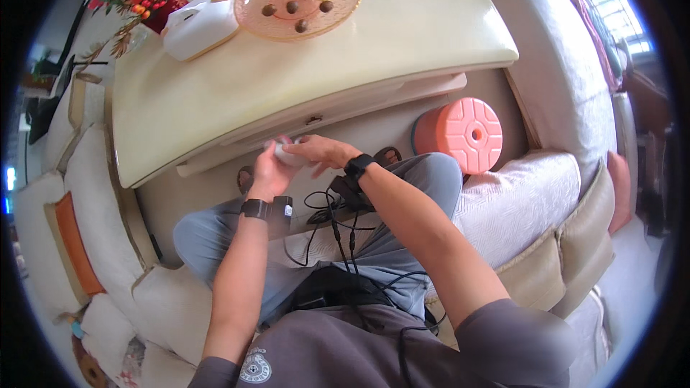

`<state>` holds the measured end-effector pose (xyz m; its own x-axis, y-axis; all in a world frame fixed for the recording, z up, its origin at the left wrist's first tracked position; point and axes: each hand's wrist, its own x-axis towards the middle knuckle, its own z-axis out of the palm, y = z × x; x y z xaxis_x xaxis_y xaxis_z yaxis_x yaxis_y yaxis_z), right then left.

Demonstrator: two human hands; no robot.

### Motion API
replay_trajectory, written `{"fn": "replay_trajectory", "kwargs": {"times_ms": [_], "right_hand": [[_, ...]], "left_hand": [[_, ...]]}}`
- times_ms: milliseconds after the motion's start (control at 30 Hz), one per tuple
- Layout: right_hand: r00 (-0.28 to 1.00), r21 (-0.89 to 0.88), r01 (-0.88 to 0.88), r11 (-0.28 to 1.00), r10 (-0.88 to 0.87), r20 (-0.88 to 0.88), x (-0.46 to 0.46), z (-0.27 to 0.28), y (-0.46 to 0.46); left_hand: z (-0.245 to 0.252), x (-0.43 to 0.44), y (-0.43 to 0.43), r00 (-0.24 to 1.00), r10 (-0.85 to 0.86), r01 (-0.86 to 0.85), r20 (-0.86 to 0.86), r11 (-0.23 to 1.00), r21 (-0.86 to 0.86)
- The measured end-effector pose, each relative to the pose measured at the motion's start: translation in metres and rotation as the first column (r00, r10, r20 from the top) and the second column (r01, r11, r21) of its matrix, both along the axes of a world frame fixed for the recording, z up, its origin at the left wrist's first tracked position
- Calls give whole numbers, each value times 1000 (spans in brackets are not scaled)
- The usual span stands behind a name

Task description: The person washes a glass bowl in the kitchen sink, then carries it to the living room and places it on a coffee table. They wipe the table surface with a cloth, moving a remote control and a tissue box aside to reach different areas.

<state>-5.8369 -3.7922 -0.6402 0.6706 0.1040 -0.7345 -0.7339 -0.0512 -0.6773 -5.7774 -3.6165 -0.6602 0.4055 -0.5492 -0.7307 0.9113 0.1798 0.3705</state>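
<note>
In the head view my left hand (273, 170) is closed around a small whitish object (289, 156), held just off the near edge of the cream table. My right hand (325, 152) reaches over the same object from the other side, its fingers blurred and partly on it; how firmly it holds cannot be told. What the object is stays unclear, as the fingers cover much of it. Black bands with devices sit on both wrists. Black cables (334, 221) run between my legs. Beyond the hands is a drawer knob (314, 119) on the table's front.
The cream table (215, 97) bears a glass plate (345, 16) with several brown balls (292, 7) and a yellow piece, a white container (202, 27), and a pot of red berries (161, 11). A pink stool (458, 134) stands on the floor at the right, near a pale sofa (517, 194).
</note>
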Motion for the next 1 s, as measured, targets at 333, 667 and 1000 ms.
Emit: {"fn": "replay_trajectory", "kwargs": {"times_ms": [333,667,1000], "right_hand": [[981,-102,-109,989,123,153,36,-209,-6],[976,-758,62,649,120,182,-18,-360,-145],[333,-399,910,117,-777,533,-15,-293,-128]], "left_hand": [[72,11,-5,661,-660,317,358,677,664],[89,28,-25,551,-751,351,364,604,715],[88,15,-65,475,-775,508,416,628,590]]}}
